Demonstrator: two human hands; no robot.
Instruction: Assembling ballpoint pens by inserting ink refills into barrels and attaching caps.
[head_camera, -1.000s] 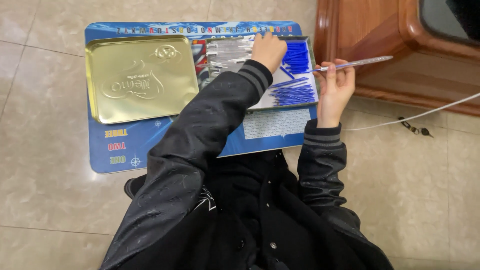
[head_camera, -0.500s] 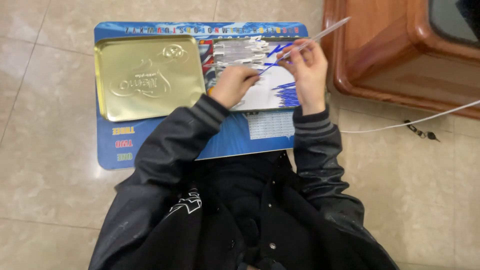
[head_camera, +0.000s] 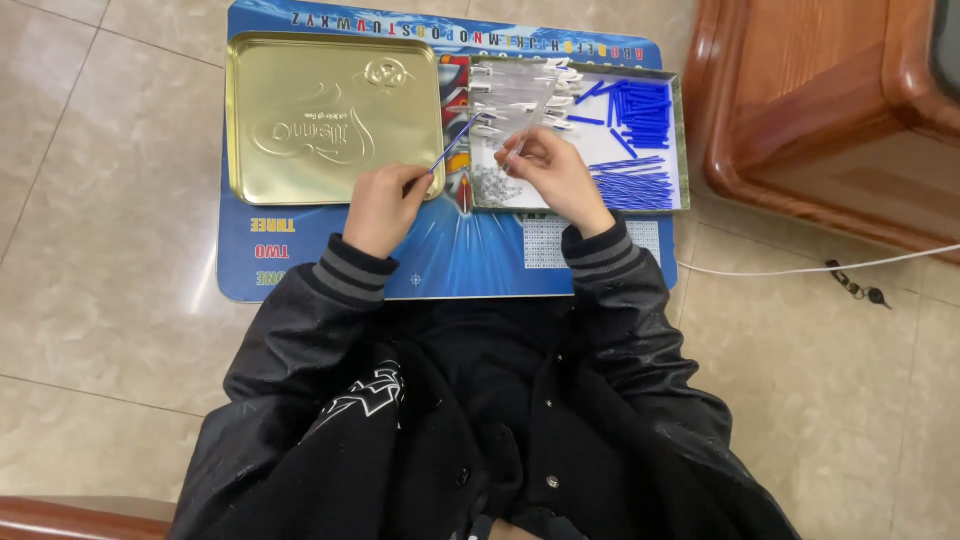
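left hand newly gripping blue refill, seemingly

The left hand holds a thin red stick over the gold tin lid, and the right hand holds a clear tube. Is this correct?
Not quite. In the head view, the stick in the left hand is blue, not red. The rest holds: it reaches over the edge of the gold tin lid, and the right hand holds a clear tube.

Surface: beige tiled floor.
Directly on it: blue printed mat, wooden furniture base, white cable.
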